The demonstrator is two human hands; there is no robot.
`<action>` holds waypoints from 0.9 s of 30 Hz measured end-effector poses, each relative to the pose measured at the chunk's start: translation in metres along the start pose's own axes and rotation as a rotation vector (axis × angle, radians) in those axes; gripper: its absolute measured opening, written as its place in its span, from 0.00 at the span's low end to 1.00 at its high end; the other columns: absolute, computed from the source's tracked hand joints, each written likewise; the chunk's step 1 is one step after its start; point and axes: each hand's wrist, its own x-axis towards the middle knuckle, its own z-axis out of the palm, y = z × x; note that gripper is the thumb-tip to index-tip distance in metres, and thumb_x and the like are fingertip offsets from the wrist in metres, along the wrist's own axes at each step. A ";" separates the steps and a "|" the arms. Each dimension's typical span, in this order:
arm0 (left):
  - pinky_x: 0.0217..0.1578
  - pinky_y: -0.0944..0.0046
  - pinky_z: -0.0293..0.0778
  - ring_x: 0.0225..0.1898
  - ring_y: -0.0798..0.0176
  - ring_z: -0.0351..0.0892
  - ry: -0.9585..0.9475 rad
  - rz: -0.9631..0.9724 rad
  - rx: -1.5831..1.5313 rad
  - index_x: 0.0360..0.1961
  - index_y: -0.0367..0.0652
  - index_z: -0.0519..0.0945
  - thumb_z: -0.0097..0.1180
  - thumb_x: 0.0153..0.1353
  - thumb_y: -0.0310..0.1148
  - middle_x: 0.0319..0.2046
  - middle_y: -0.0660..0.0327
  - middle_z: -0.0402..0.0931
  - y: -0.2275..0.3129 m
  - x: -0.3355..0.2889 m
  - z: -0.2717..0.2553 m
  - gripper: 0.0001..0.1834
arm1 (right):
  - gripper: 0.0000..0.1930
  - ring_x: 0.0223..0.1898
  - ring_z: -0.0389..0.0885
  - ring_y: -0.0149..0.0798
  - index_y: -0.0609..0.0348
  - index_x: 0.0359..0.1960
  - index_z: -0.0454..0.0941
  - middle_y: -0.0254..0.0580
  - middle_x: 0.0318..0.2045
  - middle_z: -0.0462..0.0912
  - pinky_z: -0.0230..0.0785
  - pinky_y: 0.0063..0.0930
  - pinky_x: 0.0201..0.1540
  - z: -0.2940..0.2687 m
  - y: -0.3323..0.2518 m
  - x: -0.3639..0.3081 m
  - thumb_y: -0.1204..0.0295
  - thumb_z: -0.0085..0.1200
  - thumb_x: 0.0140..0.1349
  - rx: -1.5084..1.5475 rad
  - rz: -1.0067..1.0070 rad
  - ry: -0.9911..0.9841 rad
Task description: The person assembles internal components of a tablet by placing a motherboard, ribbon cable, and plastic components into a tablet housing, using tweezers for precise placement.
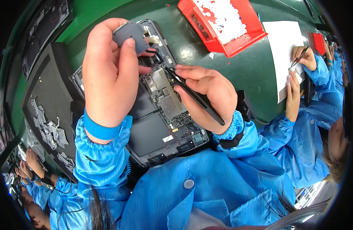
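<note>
My left hand [109, 80] pinches a flat dark-grey plate [130, 36] between thumb and fingers, above the far end of an opened tablet-like device. My right hand [213, 92] is closed round black tweezers [199, 100], whose tips point at the upper part of the green circuit board [170, 105]. Whether the tips touch anything is too small to tell. A black flat cable [157, 55] curves beside my left fingertips. Dark flat battery-like blocks [145, 134] fill the device's near left half. My left hand and wrist hide the device's left part.
A red bin [241, 48] of small white pieces stands at the far right. To the left, a black tray [42, 86] bears torn silvery-grey parts [50, 128]. A co-worker's hands [293, 86] hold tweezers over white paper [282, 46] at right. Other people sit at lower left.
</note>
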 end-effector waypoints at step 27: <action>0.28 0.67 0.80 0.36 0.59 0.80 -0.076 0.028 -0.080 0.51 0.33 0.63 0.39 0.65 0.23 0.37 0.52 0.75 0.005 -0.008 0.010 0.14 | 0.11 0.43 0.78 0.36 0.67 0.34 0.67 0.55 0.41 0.78 0.71 0.28 0.48 -0.008 -0.016 -0.015 0.87 0.56 0.53 0.697 0.541 0.281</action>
